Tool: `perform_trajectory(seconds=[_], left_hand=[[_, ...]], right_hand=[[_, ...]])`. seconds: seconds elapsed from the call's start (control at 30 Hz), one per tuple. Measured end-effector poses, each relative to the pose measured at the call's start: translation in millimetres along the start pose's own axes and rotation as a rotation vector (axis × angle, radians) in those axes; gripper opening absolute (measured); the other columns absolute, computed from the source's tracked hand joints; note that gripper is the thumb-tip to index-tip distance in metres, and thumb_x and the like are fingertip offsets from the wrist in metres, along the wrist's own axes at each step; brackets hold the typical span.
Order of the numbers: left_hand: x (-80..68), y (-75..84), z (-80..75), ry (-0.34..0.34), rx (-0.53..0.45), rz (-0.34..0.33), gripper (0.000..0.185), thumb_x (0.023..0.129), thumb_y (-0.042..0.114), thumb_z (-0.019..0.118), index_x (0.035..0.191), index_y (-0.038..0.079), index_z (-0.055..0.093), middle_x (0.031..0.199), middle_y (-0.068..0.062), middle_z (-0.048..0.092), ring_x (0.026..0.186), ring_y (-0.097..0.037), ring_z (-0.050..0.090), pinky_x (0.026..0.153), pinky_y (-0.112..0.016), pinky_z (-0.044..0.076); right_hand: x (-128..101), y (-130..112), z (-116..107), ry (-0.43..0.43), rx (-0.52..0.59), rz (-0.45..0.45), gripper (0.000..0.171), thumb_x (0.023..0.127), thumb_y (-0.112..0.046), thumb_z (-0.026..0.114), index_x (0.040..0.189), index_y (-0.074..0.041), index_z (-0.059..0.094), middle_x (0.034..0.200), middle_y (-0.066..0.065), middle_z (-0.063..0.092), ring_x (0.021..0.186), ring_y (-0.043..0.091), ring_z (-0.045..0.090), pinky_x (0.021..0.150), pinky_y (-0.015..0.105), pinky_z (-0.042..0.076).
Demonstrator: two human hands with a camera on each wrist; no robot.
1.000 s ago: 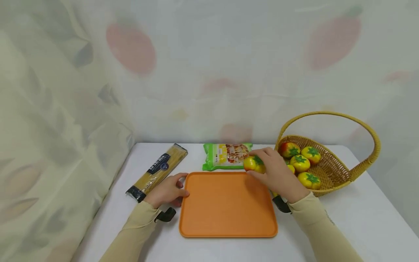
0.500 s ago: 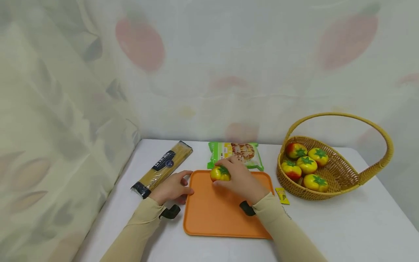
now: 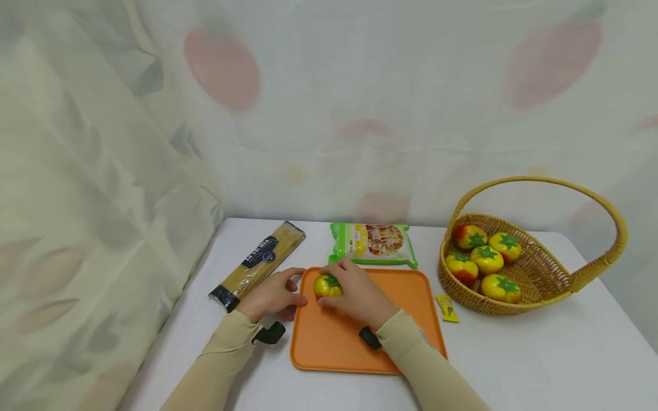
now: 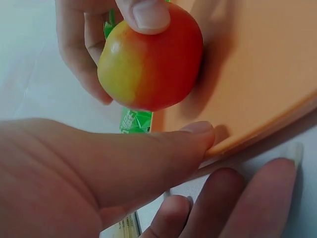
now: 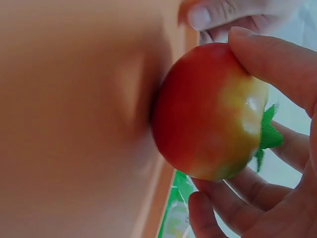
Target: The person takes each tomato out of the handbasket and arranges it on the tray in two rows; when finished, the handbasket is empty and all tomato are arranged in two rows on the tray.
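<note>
The right hand grips a red and yellow toy tomato, its thumb lying over the top and its fingers curled round from beneath. The green leafy cap faces the palm. The red side of the tomato sits close against the orange tray, which fills the view to the left of the hand. Just beyond the tomato, the fingertips of the left hand rest at the tray's edge. Beneath the right hand's fingers, a green packet shows past the tray's rim.
</note>
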State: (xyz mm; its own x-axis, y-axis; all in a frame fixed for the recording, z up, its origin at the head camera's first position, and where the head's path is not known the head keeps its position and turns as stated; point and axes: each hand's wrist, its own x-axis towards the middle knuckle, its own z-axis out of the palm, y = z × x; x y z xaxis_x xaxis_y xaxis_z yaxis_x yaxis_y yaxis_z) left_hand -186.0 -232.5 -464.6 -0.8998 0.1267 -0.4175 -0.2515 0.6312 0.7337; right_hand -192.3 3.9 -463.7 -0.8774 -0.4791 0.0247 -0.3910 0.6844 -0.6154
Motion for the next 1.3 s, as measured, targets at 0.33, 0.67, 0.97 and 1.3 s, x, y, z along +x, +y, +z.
perform_trajectory(seconds=[0.33,0.67,0.97,1.3], left_hand=[[1.4,-1.1,-1.3,0.005,0.003,0.012,0.069,0.095,0.014,0.084,0.157,0.02,0.054,0.116,-0.013,0.06,0.075,-0.022,0.071,0.065,-0.031,0.064],[1.9,2.0,-2.5,0.001,0.015,0.012,0.068,0.095,0.015,0.083,0.157,0.019,0.053,0.115,-0.013,0.059,0.074,-0.023,0.071,0.066,-0.032,0.065],[-0.1,0.8,-1.9,-0.007,0.013,0.007,0.067,0.096,0.016,0.083,0.156,0.019,0.054,0.114,-0.013,0.059,0.073,-0.023,0.07,0.066,-0.032,0.064],[1.8,-0.5,-0.8,0.002,0.016,0.01,0.067,0.095,0.015,0.083,0.156,0.019,0.054,0.116,-0.013,0.06,0.074,-0.022,0.071,0.067,-0.032,0.065]], right_hand=[[0.1,-7.1,2.1,0.002,-0.052,-0.023,0.054,0.094,-0.044,0.086,0.141,-0.027,0.066,0.132,0.001,0.058,0.111,0.019,0.059,0.103,0.041,0.058],[-0.4,-7.3,1.8,0.002,-0.058,-0.023,0.054,0.094,-0.044,0.085,0.142,-0.028,0.066,0.132,0.002,0.058,0.11,0.02,0.059,0.103,0.041,0.058],[-0.1,-5.7,5.6,-0.013,-0.064,-0.034,0.059,0.094,-0.046,0.085,0.146,-0.028,0.063,0.133,0.003,0.057,0.11,0.02,0.06,0.103,0.041,0.059],[-0.9,-4.6,5.8,-0.003,-0.07,-0.061,0.064,0.094,-0.047,0.085,0.151,-0.03,0.062,0.138,0.002,0.058,0.116,0.021,0.059,0.106,0.042,0.058]])
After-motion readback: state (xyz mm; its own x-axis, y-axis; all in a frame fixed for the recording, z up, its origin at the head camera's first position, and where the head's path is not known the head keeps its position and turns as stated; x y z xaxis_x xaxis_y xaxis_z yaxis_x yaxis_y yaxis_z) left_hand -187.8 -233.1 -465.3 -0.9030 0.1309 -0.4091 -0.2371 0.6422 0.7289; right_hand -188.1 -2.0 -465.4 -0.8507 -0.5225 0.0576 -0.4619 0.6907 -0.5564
